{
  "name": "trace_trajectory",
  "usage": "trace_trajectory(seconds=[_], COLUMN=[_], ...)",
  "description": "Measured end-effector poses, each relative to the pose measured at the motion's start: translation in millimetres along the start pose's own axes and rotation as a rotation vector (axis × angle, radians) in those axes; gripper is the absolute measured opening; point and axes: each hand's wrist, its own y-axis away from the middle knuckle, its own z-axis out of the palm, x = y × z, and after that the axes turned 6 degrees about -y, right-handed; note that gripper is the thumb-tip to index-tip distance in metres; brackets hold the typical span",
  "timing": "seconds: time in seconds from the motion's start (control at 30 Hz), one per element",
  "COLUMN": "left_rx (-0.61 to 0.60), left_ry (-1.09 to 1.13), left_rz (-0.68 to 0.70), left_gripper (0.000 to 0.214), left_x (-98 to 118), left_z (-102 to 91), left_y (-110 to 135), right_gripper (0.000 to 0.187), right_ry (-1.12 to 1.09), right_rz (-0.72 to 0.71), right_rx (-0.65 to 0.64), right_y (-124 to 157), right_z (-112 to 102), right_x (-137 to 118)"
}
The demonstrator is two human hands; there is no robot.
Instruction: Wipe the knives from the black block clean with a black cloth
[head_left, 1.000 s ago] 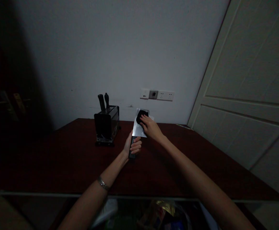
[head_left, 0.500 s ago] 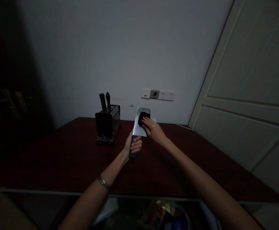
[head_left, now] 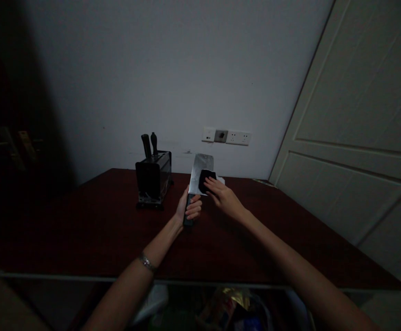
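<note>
My left hand is wrapped round the dark handle of a cleaver, holding its broad steel blade upright above the dark red table. My right hand presses a small black cloth against the lower part of the blade's face, fingers closed on it. A thin bracelet sits on my left wrist.
A black knife block with two dark handles sticking up stands on the table left of the cleaver. Wall sockets are on the white wall behind. A pale door is at the right. Bags lie below the table's near edge.
My right hand has slid the black cloth down the blade, from near its top to its lower part. The left hand keeps the cleaver nearly still.
</note>
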Motion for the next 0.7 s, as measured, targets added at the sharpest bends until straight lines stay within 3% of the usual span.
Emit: trace_trajectory(seconds=[0.1,0.33,0.53,0.7], left_rx=[0.021,0.000,0.008,0.018], left_ry=[-0.004,0.016,-0.015,-0.059], left_rz=[0.017,-0.005,-0.038,-0.062], left_gripper=[0.054,0.054,0.053,0.054], left_x=[0.4,-1.0,-1.4,-2.8], left_z=[0.7,-0.3,-3.6,-1.2], left_y=[0.7,0.8,-1.4,-1.0], right_gripper=[0.039,0.038,0.044,0.038], right_ry=[-0.011,0.047,0.039,0.104], right_rz=[-0.034,0.051,-0.078,-0.010], right_rx=[-0.034,0.033,-0.103,-0.007], right_y=[6.6,-5.4,-3.5,-16.7], right_z=[0.4,-9.3,-4.5,-8.1], right_x=[-6.6,8.8,-8.3,2.7])
